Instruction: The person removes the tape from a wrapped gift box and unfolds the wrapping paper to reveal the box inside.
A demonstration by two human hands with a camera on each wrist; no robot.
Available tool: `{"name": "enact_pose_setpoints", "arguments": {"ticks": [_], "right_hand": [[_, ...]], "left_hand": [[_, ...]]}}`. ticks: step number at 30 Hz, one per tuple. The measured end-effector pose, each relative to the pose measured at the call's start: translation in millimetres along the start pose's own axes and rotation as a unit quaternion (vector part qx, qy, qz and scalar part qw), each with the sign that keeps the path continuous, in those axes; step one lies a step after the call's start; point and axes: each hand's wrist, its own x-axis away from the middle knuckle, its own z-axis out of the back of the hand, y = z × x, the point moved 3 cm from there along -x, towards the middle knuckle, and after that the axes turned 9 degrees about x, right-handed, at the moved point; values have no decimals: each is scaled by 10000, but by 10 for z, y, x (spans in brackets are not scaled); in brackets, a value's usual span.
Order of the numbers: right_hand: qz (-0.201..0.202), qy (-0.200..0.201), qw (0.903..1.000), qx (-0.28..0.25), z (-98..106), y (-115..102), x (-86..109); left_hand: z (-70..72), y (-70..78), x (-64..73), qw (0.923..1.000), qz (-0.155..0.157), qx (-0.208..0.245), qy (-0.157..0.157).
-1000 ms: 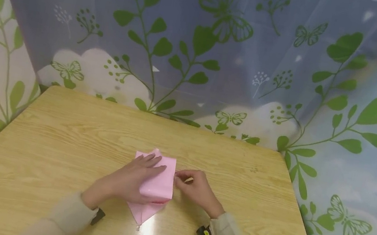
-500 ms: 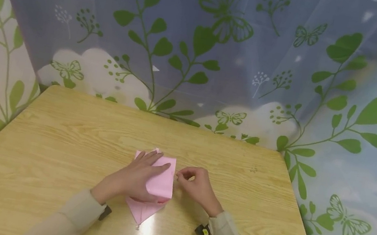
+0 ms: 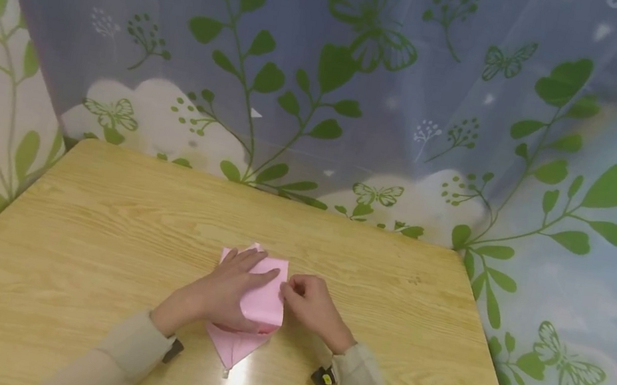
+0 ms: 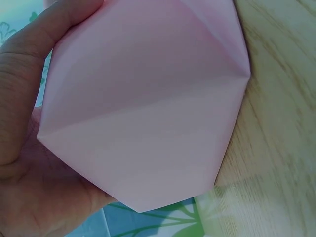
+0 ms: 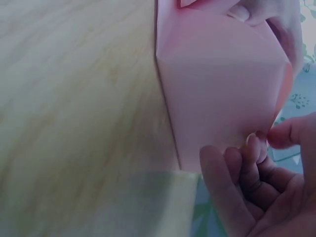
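A pink folded paper box (image 3: 263, 303) lies on the wooden table, its near flap (image 3: 232, 345) tapering to a point. My left hand (image 3: 226, 290) holds it from the left, fingers spread across the top and thumb along the near side; the left wrist view shows the palm (image 4: 54, 197) partly behind the pink paper. At the right edge, my right hand (image 3: 317, 308) pinches with thumb and index fingertips. In the right wrist view, those fingertips (image 5: 254, 143) meet at the paper's edge. Any small piece between them is hidden. A tiny shiny bit (image 3: 225, 373) sits at the flap's tip.
The wooden table (image 3: 147, 214) reaches back to a curtain (image 3: 301, 84) printed with leaves and butterflies. Bright glare streaks the table just in front of the box. Black wrist cameras (image 3: 323, 378) are strapped near both sleeves.
My right fingertips draw back slightly from the box, then come in against its right edge again. My left hand shifts a little across the top, and its wrist moves slightly right.
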Motion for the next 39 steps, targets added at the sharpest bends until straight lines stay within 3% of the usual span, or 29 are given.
{"name": "enact_pose_setpoints", "arguments": {"ticks": [5, 21, 24, 31, 39], "right_hand": [[97, 40, 9997, 219, 7, -42, -25], [-232, -91, 9997, -86, 44, 103, 63], [-138, 42, 9998, -154, 66, 114, 73], [575, 336, 9976, -181, 138, 90, 87], [285, 53, 9972, -694, 117, 93, 111]], "left_hand": [[-5, -9, -7, 10000, -9, 45, 26], [-5, -17, 4, 10000, 9, 35, 16], [-4, -15, 6, 10000, -15, 8, 4], [11, -12, -7, 10000, -4, -30, 38], [-22, -30, -2, 9998, -10, 140, 103]]}}
